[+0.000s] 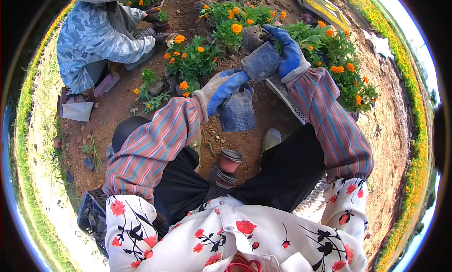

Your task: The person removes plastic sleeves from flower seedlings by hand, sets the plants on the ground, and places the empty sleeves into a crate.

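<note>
My left hand (225, 89), in a blue-coated work glove, is closed on a dark, dirt-smeared plastic plant pot (238, 113) hanging below its fingers. My right hand (288, 53), in a matching glove, is wrapped around the side of a second dark plant pot (262, 63), held tilted in front of me. Its lower edge is close to my left fingertips; whether they touch, I cannot tell. A brown clump of soil (253, 38) shows just beyond this pot's upper end. Leafy marigolds with orange flowers (237, 28) stand right behind my hands.
Small reddish pots (230, 161) are stacked between my legs. A black crate (92, 215) with dark scraps stands at lower left. More marigolds (336, 69) sit at right beside a pale perforated tray (288, 101). A co-worker in a camouflage jacket (96, 39) crouches at upper left.
</note>
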`<state>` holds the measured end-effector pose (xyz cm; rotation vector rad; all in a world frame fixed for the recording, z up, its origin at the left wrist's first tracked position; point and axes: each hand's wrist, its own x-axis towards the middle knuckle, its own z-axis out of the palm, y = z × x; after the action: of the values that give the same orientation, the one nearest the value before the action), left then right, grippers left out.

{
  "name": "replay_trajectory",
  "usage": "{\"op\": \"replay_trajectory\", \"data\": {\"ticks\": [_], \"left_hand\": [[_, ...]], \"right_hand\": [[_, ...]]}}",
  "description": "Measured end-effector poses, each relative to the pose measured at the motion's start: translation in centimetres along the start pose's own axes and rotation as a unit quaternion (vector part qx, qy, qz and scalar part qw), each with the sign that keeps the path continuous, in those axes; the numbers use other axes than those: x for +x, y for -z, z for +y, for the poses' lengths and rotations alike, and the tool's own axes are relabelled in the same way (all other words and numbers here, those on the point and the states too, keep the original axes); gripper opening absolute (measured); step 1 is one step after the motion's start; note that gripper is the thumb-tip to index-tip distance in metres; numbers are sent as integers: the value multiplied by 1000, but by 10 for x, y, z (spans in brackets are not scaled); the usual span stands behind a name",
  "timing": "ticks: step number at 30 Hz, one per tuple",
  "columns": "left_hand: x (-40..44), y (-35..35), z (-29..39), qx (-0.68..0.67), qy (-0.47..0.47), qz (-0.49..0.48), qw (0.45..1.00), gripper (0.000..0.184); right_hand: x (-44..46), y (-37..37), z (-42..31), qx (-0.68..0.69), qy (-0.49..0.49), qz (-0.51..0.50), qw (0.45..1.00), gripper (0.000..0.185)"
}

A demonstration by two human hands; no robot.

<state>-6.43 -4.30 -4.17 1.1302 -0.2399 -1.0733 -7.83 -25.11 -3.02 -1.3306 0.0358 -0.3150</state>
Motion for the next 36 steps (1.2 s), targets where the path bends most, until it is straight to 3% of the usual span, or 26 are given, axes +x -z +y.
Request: {"op": "replay_trajectory", "data": {"ticks": [1,5,7,8,10,11,13,15,18,19,21,22,23,25,26,28,30,31,32,33,34,35,36], "left_hand": [[2,0,-2,-20,-3,-6,1000,29],[10,8,-16,11,-87,11,996,21],[8,7,-21,23,-101,65,992,19],[6,8,-23,10,-103,52,993,17],[7,14,-18,44,-95,61,993,15],[8,15,-15,78,-88,67,991,13],[4,9,-8,87,-68,86,990,12],[2,15,-12,104,-74,100,987,12],[-2,35,-17,128,-97,121,980,11],[-5,46,-15,127,-97,131,978,12],[-14,73,8,108,-104,179,972,12],[-31,69,30,88,-125,209,966,14],[-40,79,44,131,-173,229,949,16],[-56,121,70,171,-280,199,924,21],[-70,125,81,124,-341,190,912,20],[-88,150,96,29,-344,162,924,24],[-99,159,107,-2,-342,169,924,25],[-101,167,109,1,-357,98,929,27],[-104,173,113,6,-371,26,928,29],[-114,145,120,5,-374,36,927,29],[-120,113,122,-50,-351,133,925,26],[-125,96,125,-106,-324,227,912,23],[-129,108,127,-66,-300,202,930,33]], "right_hand": [[-1,-1,4,-108,61,-13,992,49],[2,-4,10,-6,-4,-16,1000,52],[-8,-13,8,-191,118,-53,973,54],[-6,-13,10,-188,116,-55,974,54],[0,-6,13,15,-40,-30,999,55],[3,-1,15,16,-40,-27,999,55],[4,5,14,-242,120,-27,962,53],[1,13,9,-298,140,-15,944,53],[7,46,5,-515,227,52,825,56],[4,54,7,-513,227,51,826,56],[-1,63,12,-520,146,14,842,55],[-2,71,25,-470,80,-23,878,56],[-6,72,36,-466,79,-29,881,56],[-16,64,54,-386,11,-65,920,45],[-21,52,63,-386,11,-74,920,45],[-34,18,78,-325,-133,-27,936,30],[-44,1,115,-412,-121,-130,894,29],[-49,-1,153,-366,-170,-169,899,36],[-53,-35,138,-517,-66,-267,811,25],[-60,-45,164,-542,-22,-311,780,26],[-63,-60,192,-571,-72,-332,747,28],[-68,-76,217,-548,-26,-329,769,29],[-72,-93,236,-526,2,-309,793,30]]}}
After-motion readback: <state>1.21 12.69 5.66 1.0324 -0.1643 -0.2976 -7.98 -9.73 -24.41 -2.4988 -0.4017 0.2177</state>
